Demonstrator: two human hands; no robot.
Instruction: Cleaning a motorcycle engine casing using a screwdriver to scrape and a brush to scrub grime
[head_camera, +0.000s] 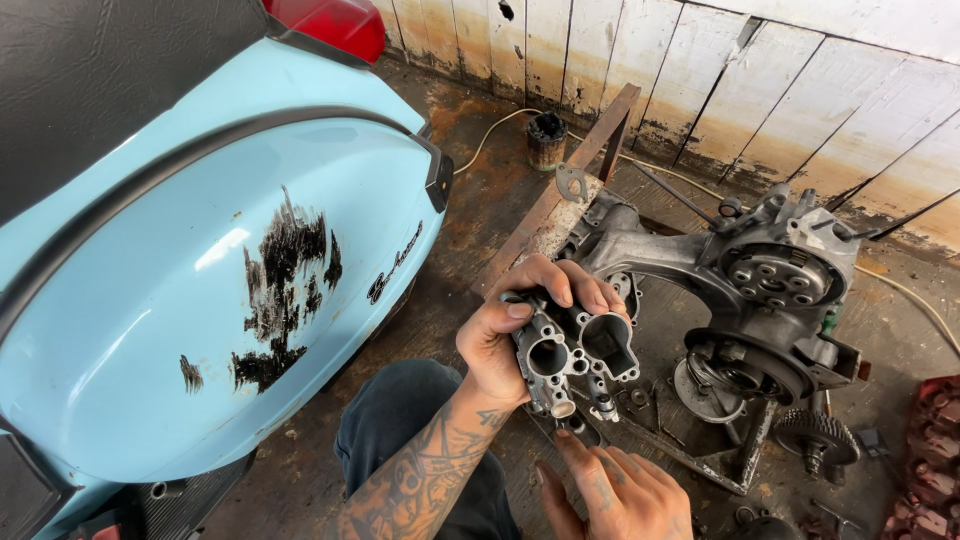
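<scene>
Head view: left hand (510, 330) grips one carburetor body (575, 355).

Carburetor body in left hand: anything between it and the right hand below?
Head view: nothing between. The right hand sits open just under the carburetor body, which the left hand grips; only dirty floor and small loose parts behind.

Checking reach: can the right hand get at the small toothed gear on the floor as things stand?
Probably yes: the right hand is empty and open, and the gear lies uncovered to its right, with only small loose parts on the floor between them.

Stained concrete floor (300, 470) meets a whitewashed plank wall (800, 90) in daylight.
</scene>
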